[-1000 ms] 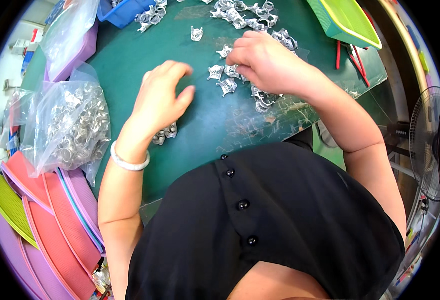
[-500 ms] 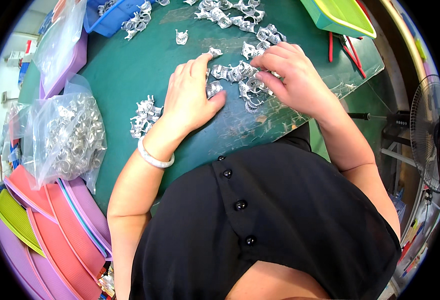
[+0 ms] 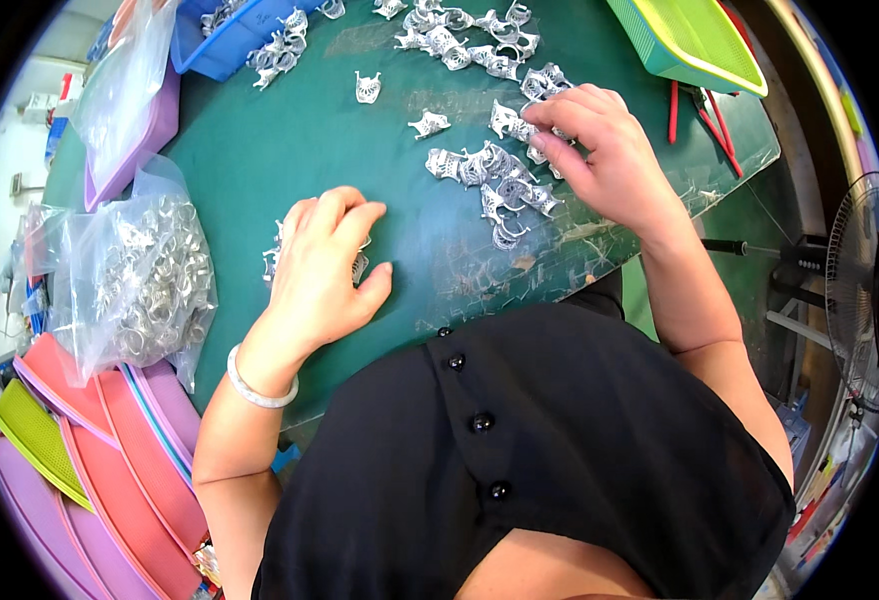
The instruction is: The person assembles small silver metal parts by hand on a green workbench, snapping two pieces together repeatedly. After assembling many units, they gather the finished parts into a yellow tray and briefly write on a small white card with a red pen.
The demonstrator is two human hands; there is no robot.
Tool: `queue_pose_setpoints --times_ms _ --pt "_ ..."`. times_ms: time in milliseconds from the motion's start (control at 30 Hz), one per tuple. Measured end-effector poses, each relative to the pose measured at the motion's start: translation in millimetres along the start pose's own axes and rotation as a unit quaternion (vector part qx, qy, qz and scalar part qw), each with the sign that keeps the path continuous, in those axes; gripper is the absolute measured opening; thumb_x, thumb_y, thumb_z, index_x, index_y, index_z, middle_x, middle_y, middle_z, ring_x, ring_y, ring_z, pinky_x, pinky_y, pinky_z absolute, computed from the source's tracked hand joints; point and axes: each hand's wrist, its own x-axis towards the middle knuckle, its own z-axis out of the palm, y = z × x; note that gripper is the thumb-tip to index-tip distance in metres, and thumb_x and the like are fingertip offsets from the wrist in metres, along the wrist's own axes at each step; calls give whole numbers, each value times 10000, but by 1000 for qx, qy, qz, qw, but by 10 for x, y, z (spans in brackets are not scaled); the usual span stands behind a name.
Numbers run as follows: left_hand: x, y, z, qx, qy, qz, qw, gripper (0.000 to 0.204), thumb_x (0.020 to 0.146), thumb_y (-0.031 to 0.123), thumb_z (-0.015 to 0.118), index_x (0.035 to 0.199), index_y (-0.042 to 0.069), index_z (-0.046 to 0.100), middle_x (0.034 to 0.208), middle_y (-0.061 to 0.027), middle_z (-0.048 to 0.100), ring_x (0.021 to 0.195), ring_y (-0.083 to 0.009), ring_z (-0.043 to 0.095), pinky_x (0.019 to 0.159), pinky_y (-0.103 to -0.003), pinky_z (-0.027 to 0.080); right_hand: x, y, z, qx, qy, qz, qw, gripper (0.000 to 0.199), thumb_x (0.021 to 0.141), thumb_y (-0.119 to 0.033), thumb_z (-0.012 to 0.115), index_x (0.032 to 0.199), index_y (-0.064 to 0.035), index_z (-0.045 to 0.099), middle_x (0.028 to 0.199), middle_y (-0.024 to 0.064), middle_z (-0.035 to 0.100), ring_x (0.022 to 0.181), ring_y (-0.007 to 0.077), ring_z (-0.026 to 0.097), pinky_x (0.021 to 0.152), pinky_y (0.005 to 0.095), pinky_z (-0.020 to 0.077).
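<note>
Silvery openwork ring castings with prongs lie in groups on the green tabletop. My left hand is over the left group, its fingers loosely bent and the thumb apart. One ring casting shows between that thumb and the fingers, and the palm hides others. At the right, my right hand has thumb and forefinger around a ring casting at the edge of a group; the fingers partly cover it. Several more castings form a cluster in front of me, with a single casting just beyond.
A clear bag of metal rings sits at the left, near stacked coloured trays. A blue bin and a lime-and-teal basket stand at the back. Red-handled pliers lie by the right edge; a fan is beyond.
My left hand has moved left and nearer, from the middle cluster to the left group. My right hand has shifted slightly right, off the middle cluster to castings just beyond it.
</note>
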Motion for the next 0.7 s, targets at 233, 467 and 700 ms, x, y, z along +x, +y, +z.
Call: queue_pose_setpoints --times_ms 233,467,700 --pt "600 -32 140 -41 63 22 997 725 685 258 754 1286 16 429 1299 -195 441 1212 -362 415 1018 -438 320 33 153 95 -9 121 22 992 100 760 -57 651 859 -63 644 801 39 631 785 227 582 764 340 411" --pt "831 -88 315 -68 53 66 994 331 724 82 661 1048 59 600 1099 -107 566 1053 -302 519 916 -393 406 11 265 118 8 161 19 987 115 750 -37 652 861 -66 656 795 31 639 764 209 591 754 322 409" --pt "465 -194 149 2 29 52 998 300 672 -74 529 942 39 598 1031 -105 574 977 -314 536 888 -410 401 3 269 160 29 146 -5 989 129 749 22 633 868 -23 649 773 69 632 724 215 587 738 298 428"
